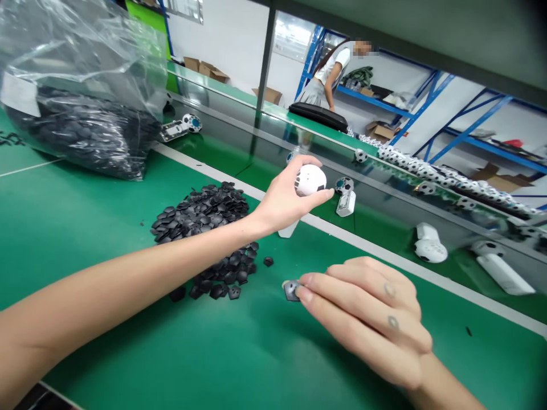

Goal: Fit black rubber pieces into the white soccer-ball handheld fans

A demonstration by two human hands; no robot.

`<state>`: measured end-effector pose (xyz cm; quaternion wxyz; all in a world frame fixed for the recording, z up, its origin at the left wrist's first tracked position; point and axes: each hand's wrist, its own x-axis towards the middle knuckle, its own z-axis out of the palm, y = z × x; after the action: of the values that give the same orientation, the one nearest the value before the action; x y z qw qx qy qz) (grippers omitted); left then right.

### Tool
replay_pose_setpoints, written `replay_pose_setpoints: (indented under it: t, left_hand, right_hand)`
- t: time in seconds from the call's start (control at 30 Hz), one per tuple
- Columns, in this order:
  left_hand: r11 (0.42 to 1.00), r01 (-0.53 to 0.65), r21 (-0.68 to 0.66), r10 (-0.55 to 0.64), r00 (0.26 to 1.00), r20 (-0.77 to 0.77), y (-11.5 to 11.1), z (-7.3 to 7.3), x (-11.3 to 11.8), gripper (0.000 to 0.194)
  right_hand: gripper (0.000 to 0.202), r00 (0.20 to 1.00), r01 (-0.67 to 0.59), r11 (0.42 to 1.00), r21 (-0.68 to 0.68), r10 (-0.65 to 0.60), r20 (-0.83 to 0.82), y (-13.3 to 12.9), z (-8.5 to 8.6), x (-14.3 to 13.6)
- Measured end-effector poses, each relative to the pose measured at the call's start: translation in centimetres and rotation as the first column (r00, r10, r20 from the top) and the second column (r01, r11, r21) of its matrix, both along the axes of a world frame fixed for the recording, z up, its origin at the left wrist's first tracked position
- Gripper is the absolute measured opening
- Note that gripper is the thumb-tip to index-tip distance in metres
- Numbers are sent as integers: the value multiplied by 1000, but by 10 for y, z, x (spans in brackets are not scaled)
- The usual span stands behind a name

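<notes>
My left hand (284, 199) is wrapped round a white ball-shaped piece (311, 180) with black patches, held above the belt's near edge. A white part (288, 229) shows just below that hand. Between the thumb and fingertips of my right hand (363, 313) is a small black pentagon piece (291, 290), over the green table (239, 353). Left of it lies a pile of black pentagon pieces (205, 213), partly hidden by my left forearm. One loose black piece (268, 261) rests between the pile and my right hand.
A clear plastic bag (94, 125) of black pieces stands at the left. Along the belt (376, 228) are white and black ball units, such as one at the right (431, 249). Behind it, many balls (444, 173) line a far table. A person (335, 71) leans there by blue shelves.
</notes>
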<state>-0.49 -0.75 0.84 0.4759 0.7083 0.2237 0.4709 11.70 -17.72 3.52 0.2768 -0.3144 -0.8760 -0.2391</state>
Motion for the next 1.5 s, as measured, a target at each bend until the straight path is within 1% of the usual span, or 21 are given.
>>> replay_pose_setpoints:
  t: [0.1,0.23,0.3,0.37,0.43,0.47,0.53,0.6,0.63,0.7,0.77,0.8,0.83,0.9,0.97,1.1,1.13,1.23,1.33,1.4,1.5]
  left_hand:
    - [1000,-27,9,27,1000,-4,1,0,0,47]
    - [998,-53,28,54,998,-32,4,1,-2,50]
    - [996,-58,64,63,995,-71,9,3,-5,50]
    - [989,-80,126,93,991,-98,15,5,-9,50]
    - [983,-111,147,126,988,-91,19,9,-11,49]
    - [987,-115,116,124,990,-72,20,11,-12,48]
    - [996,-84,-38,83,996,-8,18,17,-12,46]
    - [970,-17,-244,33,998,59,11,22,-11,43]
    - [939,16,-343,12,997,81,7,24,-10,40]
    - [855,71,-514,-27,995,92,-3,26,-6,36]
    - [769,110,-630,-67,994,92,-13,25,-3,32]
    - [737,121,-665,-81,992,92,-17,24,-1,31]
    - [718,129,-684,-92,992,91,-21,23,0,30]
    - [717,140,-683,-106,990,91,-26,19,2,30]
    - [734,146,-663,-114,989,92,-28,17,2,31]
    - [760,143,-634,-124,989,75,-30,15,0,30]
    - [763,143,-630,-127,989,70,-30,15,-1,30]
    - [782,130,-610,-135,990,38,-34,17,-2,34]
    - [814,89,-574,-121,992,-18,-38,21,-2,39]
    - [847,46,-529,-92,994,-61,-41,24,-2,39]
    - [888,-13,-460,-44,993,-113,-44,27,-2,36]
  right_hand:
    - [20,1000,-8,1000,-1,8,-1,-3,5,0]
    - [15,995,-52,998,-46,47,-91,3,3,1]
    - [16,981,-86,995,-53,76,-177,8,-2,1]
    - [17,942,-79,996,-45,60,-331,16,-8,1]
    - [21,858,-18,998,-60,-16,-513,23,-11,1]
    - [22,805,9,996,-89,-60,-591,26,-12,1]
    - [19,690,21,986,-165,-134,-712,31,-9,3]
    - [12,542,-21,967,-253,-202,-816,33,-5,6]
    - [8,456,-62,953,-298,-239,-858,33,-3,8]
    - [5,297,-173,912,-372,-312,-902,34,0,11]
    - [9,199,-294,860,-418,-372,-906,36,0,13]
    - [13,168,-339,838,-428,-393,-904,37,-1,14]
    - [16,144,-365,824,-434,-410,-901,39,-3,14]
    - [23,119,-388,806,-447,-438,-891,42,-8,14]
    - [26,107,-400,786,-471,-470,-876,45,-13,13]
    - [22,103,-424,751,-507,-516,-850,49,-20,11]
    - [19,123,-407,752,-519,-518,-847,48,-20,12]
    - [12,225,-318,760,-567,-520,-824,46,-20,14]
    - [12,294,-299,740,-603,-530,-796,44,-19,17]
    - [14,304,-307,733,-607,-529,-792,43,-19,18]
    - [22,285,-313,744,-590,-519,-806,44,-19,16]
